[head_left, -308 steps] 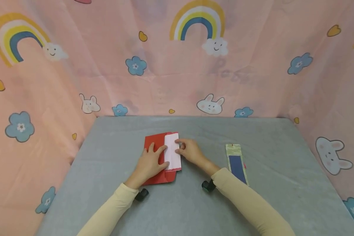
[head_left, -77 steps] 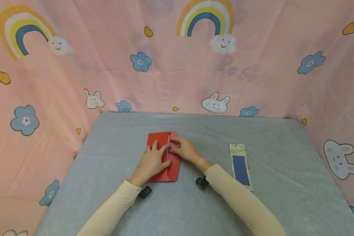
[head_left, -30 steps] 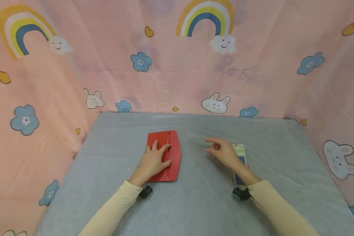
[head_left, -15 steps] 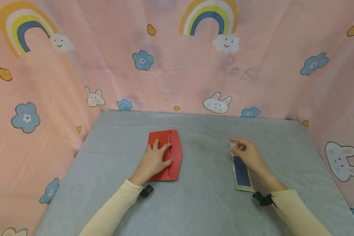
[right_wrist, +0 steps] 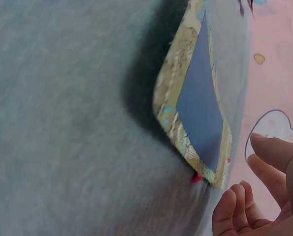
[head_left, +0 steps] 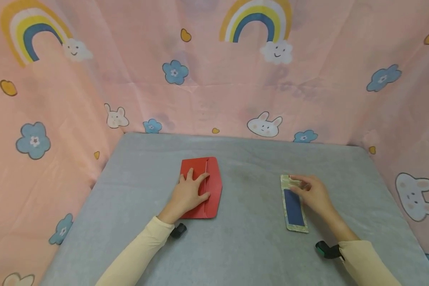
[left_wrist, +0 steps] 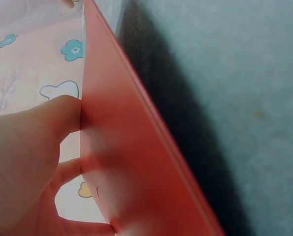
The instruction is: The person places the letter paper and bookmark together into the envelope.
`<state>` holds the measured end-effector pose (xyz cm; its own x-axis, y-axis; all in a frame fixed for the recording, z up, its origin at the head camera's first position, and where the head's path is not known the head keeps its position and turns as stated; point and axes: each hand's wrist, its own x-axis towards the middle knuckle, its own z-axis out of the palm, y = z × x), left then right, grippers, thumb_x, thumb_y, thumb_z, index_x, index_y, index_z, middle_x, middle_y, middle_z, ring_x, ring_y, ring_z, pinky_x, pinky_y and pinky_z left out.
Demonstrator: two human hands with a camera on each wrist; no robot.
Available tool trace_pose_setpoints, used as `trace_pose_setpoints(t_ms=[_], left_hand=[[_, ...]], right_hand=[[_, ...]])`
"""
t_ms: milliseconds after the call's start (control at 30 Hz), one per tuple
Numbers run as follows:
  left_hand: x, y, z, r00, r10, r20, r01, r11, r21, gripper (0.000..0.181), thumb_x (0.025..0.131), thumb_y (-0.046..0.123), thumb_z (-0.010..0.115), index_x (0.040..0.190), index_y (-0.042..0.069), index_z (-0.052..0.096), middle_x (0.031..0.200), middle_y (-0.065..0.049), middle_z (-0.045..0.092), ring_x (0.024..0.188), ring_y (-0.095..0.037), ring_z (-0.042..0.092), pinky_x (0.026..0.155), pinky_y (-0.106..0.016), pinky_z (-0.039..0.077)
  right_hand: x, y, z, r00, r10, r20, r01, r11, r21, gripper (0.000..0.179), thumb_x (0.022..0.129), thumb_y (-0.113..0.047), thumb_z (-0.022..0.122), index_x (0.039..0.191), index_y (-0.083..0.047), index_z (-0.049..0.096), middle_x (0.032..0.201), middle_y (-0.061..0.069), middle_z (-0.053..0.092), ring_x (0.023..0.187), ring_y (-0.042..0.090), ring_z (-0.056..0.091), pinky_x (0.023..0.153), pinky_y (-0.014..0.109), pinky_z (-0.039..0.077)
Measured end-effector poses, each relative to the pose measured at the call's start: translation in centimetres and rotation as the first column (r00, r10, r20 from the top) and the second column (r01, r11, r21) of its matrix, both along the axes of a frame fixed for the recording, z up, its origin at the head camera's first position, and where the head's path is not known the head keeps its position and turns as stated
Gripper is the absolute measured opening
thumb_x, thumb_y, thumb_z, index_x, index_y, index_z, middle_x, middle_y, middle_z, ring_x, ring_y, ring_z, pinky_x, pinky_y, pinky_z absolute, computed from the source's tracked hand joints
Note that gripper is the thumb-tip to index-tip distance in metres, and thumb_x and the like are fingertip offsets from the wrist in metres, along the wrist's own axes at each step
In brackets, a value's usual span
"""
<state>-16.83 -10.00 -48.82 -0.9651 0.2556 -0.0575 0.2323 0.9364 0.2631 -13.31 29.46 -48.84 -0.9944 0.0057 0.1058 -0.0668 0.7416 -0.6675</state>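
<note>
A red envelope (head_left: 213, 182) lies on the grey cloth with its flap unfolded to the right. A thin white line shows along its opening. My left hand (head_left: 186, 194) rests on it with fingers spread, fingertips touching its face; the left wrist view has the envelope (left_wrist: 126, 152) close up. Farther right lies a flat bookmark-like strip (head_left: 294, 208), with a patterned yellow-green border and a dark blue panel. Over its far end is my right hand (head_left: 314, 194), thumb and forefinger apart. In the right wrist view those fingers hold nothing, near the strip (right_wrist: 203, 103).
Grey cloth (head_left: 246, 238) covers the table. A pink curtain (head_left: 214, 99) with rainbows, flowers and rabbits hangs behind and at both sides. A small red bit (right_wrist: 198, 177) sticks out at the strip's edge. Black wrist cameras (head_left: 327, 250) sit under the cuffs.
A pinkish-white paper that lay over the envelope earlier has gone from sight, leaving a white line at the opening. My right hand left the envelope and moved right to the strip. My left hand stayed.
</note>
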Motion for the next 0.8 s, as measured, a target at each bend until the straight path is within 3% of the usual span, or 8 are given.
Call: trace_pose_setpoints(t_ms=[300,533,800], left_hand=[[-0.1,0.1,0.1,1.0,-0.003,0.013,0.003,1.0,-0.005,0.067,0.086,0.047,0.071,0.147,0.033,0.045,0.155,-0.025,0.035,0.134,-0.056,0.041,0.086,-0.055,0.058],[0.0,0.1,0.1,1.0,-0.01,0.002,0.01,1.0,-0.003,0.067,0.086,0.046,0.071,0.146,0.033,0.045,0.155,-0.025,0.036,0.134,-0.055,0.041,0.085,-0.055,0.058],[0.1,-0.1,0.0,1.0,-0.012,-0.005,0.012,1.0,0.018,0.068,0.085,0.045,0.072,0.146,0.032,0.046,0.154,-0.025,0.037,0.132,-0.054,0.043,0.085,-0.055,0.058]], right_hand=[[0.3,0.1,-0.5,0.999,-0.005,0.052,0.004,1.0,0.02,0.036,0.092,-0.016,0.07,0.125,-0.002,0.066,0.099,0.018,0.046,0.054,0.007,0.049,0.05,0.024,0.044],[0.5,-0.2,-1.0,0.998,-0.025,0.053,0.021,0.997,0.07,0.036,0.088,-0.014,0.074,0.122,-0.004,0.068,0.098,0.017,0.045,0.07,0.016,0.043,0.059,0.026,0.036],[0.2,-0.3,-1.6,0.999,-0.016,0.04,0.011,0.994,0.112,0.034,0.085,-0.011,0.076,0.117,-0.003,0.069,0.096,0.018,0.051,0.075,0.019,0.043,0.063,0.028,0.035]])
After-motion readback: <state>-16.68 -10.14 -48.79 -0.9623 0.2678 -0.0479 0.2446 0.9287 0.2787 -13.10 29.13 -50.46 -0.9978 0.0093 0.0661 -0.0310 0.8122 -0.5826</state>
